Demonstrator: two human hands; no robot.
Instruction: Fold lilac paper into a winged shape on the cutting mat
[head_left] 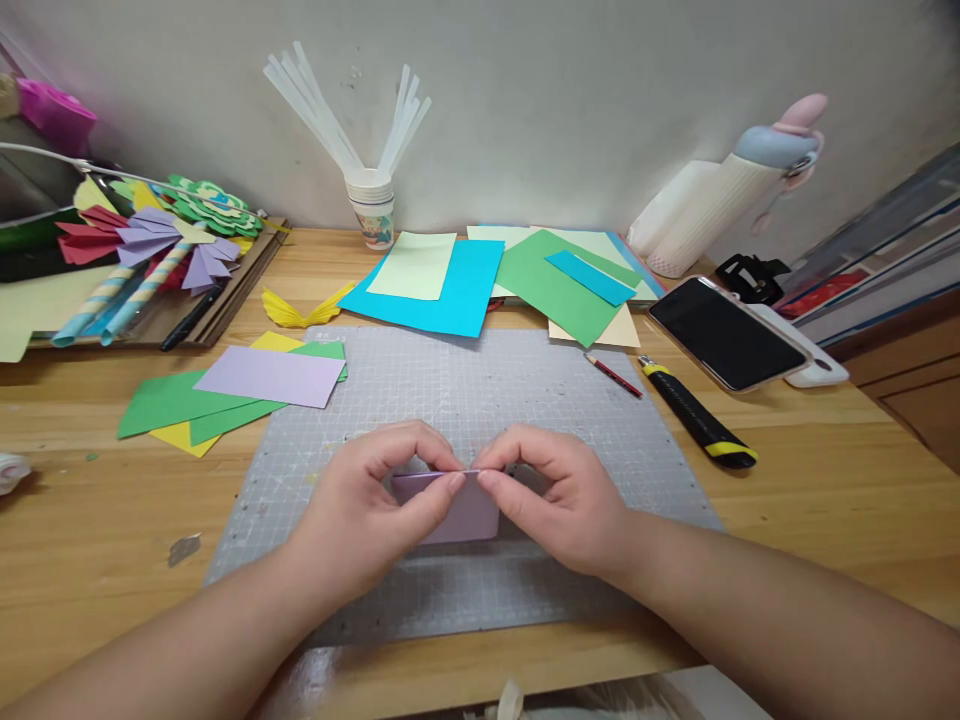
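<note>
A small piece of lilac paper [466, 515] is held by its upper edge over the grey cutting mat [420, 385]. My left hand [394, 495] pinches that edge between thumb and forefinger. Right beside it, my right hand [551, 495] grips the same edge the same way, the two thumbs nearly meeting. A narrow folded strip seems to run along the top of the paper, though my fingers cover much of it. Left of the mat's middle lies a flat lilac sheet [274, 375] on top of green strips [169, 400] and yellow paper [184, 438].
Behind the mat lie blue paper [465, 300], green paper [547, 275] and a folded yellow piece [306, 305]. A pencil [613, 375], a utility knife [697, 412] and a phone [727, 332] are at right. Paper cups [373, 215] hold straws; paper flowers [176, 240] lie left.
</note>
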